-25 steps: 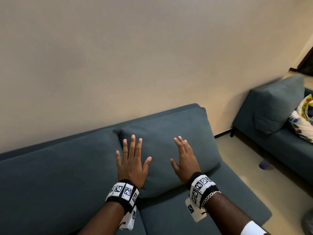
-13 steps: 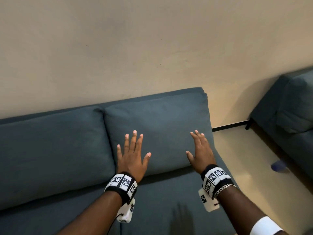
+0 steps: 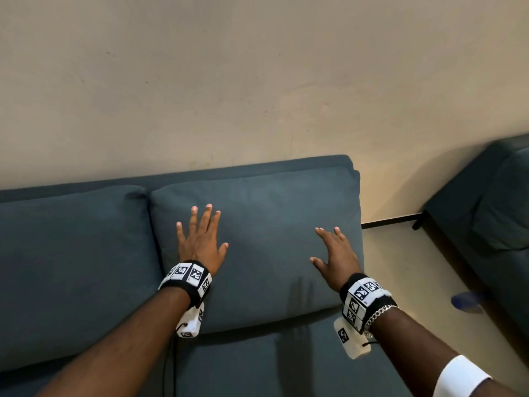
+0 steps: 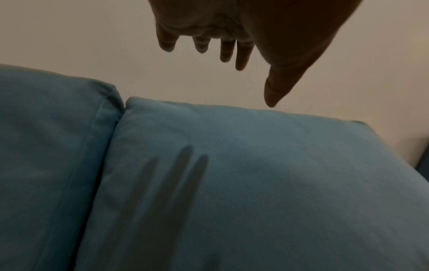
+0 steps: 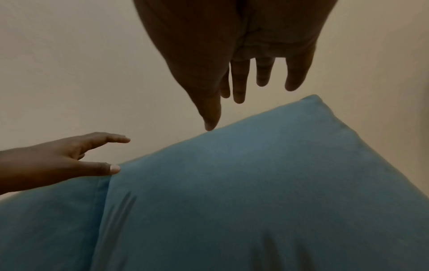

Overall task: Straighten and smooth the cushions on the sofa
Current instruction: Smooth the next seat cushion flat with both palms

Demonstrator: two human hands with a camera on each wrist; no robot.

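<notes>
Both my hands, left (image 3: 200, 245) and right (image 3: 336, 257), fingers spread flat over plump teal fabric cushion (image 3: 272, 224); second cushion (image 3: 71, 253) beside it.

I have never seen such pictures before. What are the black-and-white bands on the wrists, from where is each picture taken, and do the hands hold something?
No machine here: a person works with bare hands. The patterned bands are worn on the wrists, where small cameras also sit. The wide picture comes from a camera on the head; the other two look along each hand from the wrist. The left hand and the right hand are spread flat over the right back cushion of a blue sofa, beside the left back cushion. The wrist views show a gap under the fingers, so they hover. Nothing is held.
</notes>
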